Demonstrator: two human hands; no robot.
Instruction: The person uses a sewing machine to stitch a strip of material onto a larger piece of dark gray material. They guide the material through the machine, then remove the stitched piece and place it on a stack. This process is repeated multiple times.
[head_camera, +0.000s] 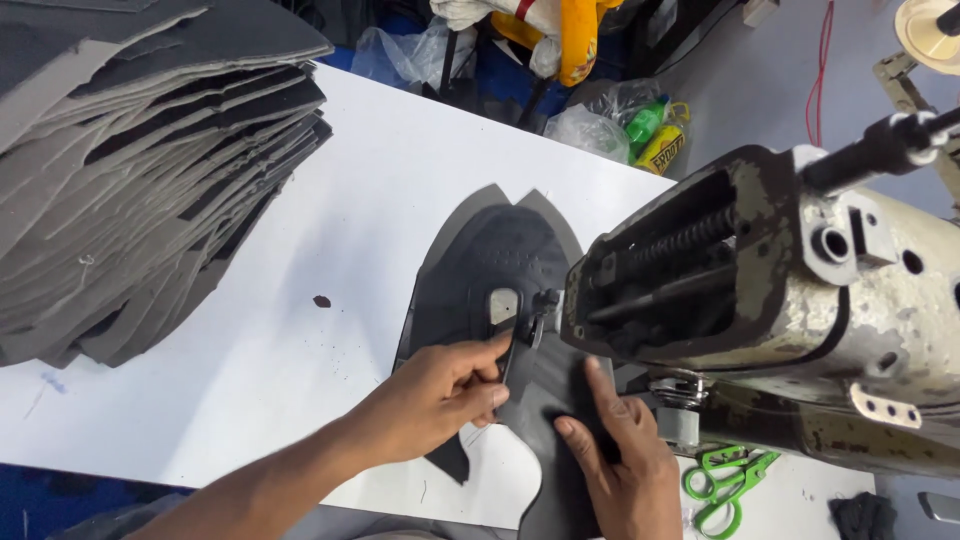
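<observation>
Close together, the left hand (440, 395) pinches the dark fabric piece (480, 270) while the right hand (620, 460) presses it flat beside the sewing machine (780, 300).

Bare white table (330, 230) lies open centrally; a tall stack of grey fabric pieces (140, 170) blocks left, a worn cream sewing machine (790, 300) right.

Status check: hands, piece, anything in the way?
Left hand pinching dark piece near needle. Right hand flat on it. Green scissors lie beside right hand.
</observation>
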